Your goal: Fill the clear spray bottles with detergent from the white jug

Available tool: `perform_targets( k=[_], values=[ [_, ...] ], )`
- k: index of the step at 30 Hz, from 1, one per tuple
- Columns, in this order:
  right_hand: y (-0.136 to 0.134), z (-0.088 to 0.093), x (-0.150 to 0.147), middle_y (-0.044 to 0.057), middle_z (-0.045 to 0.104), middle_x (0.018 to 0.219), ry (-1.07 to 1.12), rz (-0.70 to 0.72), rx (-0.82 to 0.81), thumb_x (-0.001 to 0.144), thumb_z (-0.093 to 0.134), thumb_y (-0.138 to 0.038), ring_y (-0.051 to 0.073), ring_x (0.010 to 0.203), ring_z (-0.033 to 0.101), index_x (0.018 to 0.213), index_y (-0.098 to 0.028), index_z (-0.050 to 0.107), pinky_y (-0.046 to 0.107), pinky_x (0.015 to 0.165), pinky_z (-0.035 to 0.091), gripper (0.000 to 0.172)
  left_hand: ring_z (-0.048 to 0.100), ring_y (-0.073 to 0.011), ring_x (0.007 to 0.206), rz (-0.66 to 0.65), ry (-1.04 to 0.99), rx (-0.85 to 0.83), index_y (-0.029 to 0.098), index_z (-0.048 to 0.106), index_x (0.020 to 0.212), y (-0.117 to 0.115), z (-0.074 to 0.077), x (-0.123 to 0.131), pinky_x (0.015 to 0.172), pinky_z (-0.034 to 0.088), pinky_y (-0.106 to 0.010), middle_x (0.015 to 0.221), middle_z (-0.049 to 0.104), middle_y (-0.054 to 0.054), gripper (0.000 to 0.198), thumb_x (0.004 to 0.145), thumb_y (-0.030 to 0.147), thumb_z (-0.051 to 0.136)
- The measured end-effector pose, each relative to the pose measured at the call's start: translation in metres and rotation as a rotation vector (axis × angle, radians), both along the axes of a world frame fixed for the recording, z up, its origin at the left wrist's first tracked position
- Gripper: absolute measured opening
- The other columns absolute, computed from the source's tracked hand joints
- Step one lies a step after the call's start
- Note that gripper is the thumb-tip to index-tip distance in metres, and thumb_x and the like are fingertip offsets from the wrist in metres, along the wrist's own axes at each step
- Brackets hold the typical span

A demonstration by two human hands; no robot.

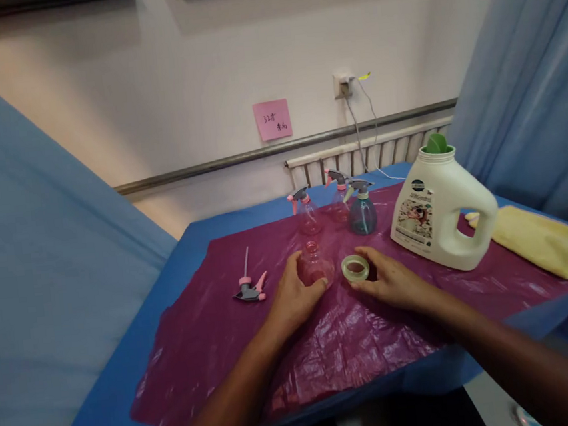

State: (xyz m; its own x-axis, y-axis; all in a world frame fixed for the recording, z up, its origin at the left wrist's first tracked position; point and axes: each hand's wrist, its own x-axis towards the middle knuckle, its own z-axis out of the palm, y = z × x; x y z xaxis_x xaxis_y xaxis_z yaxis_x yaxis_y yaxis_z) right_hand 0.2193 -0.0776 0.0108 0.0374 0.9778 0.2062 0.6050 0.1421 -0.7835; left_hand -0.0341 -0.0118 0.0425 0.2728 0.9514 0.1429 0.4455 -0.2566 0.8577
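Both forearms are stretched forward over the counter point(108, 364), with the left hand point(295, 291) and the right hand point(393, 279) turned inward, thumbs nearest the body. The counter is covered by glossy, crinkled purple plastic sheeting point(201, 345), on which a rounded, translucent pink bottle point(314, 264) is stood open-necked. It is encircled by the left grip, moderately spread; a round pale-green cap point(355, 268), hollow side up, is held narrowly between right thumb and fingers, just beside the bottle.

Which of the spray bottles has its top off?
The pink bottle held in the left hand: its neck is bare, while the other three bottles behind it wear spray heads.
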Motion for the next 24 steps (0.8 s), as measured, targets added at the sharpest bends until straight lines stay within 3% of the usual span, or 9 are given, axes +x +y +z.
perform_targets(
  k=[4, 9, 13, 19, 24],
  values=[
    [0.006, 0.007, 0.005, 0.011, 0.078, 0.132, -0.009, 0.033, 0.057, 0.092, 0.077, -0.045, 0.031, 0.115, 0.078, 0.146, -0.026, 0.058, 0.050, 0.101, 0.063, 0.060, 0.062, -0.0362, 0.143, 0.010, 0.047, -0.024, 0.021, 0.052, 0.155, -0.006, 0.008, -0.001, 0.124, 0.045, -0.052, 0.157, 0.064, -0.016, 0.082, 0.080, 0.027, 0.084],
    [0.019, 0.054, 0.028, 0.014, 0.069, 0.149, -0.113, 0.086, 0.192, 0.091, 0.077, -0.042, 0.033, 0.135, 0.068, 0.148, -0.025, 0.057, 0.055, 0.118, 0.052, 0.063, 0.062, -0.0373, 0.144, -0.012, 0.092, -0.044, 0.021, 0.051, 0.156, -0.009, 0.012, 0.007, 0.124, 0.046, -0.053, 0.157, 0.064, -0.016, 0.084, 0.080, 0.029, 0.085],
    [0.030, 0.094, 0.034, 0.014, 0.068, 0.151, -0.219, 0.176, 0.249, 0.090, 0.080, -0.039, 0.034, 0.139, 0.066, 0.148, -0.026, 0.059, 0.056, 0.120, 0.051, 0.063, 0.062, -0.0371, 0.143, -0.045, 0.071, -0.058, 0.024, 0.050, 0.156, -0.010, 0.007, 0.017, 0.122, 0.047, -0.054, 0.160, 0.062, -0.015, 0.084, 0.080, 0.030, 0.085],
    [0.041, 0.136, 0.022, 0.021, 0.069, 0.147, -0.569, 0.236, 0.325, 0.092, 0.078, -0.031, 0.039, 0.136, 0.068, 0.149, -0.018, 0.057, 0.057, 0.113, 0.055, 0.062, 0.063, -0.0387, 0.142, -0.089, 0.030, -0.008, 0.023, 0.055, 0.154, -0.013, 0.006, 0.025, 0.121, 0.049, -0.052, 0.152, 0.067, -0.016, 0.080, 0.080, 0.032, 0.085],
    [0.042, 0.156, 0.013, 0.018, 0.074, 0.130, -0.794, 0.282, 0.367, 0.095, 0.074, -0.029, 0.039, 0.122, 0.070, 0.142, -0.017, 0.062, 0.055, 0.103, 0.057, 0.050, 0.063, -0.0381, 0.142, -0.080, 0.076, 0.008, 0.021, 0.052, 0.155, -0.013, 0.006, 0.026, 0.120, 0.049, -0.053, 0.155, 0.064, -0.017, 0.081, 0.082, 0.036, 0.083]
  ],
)
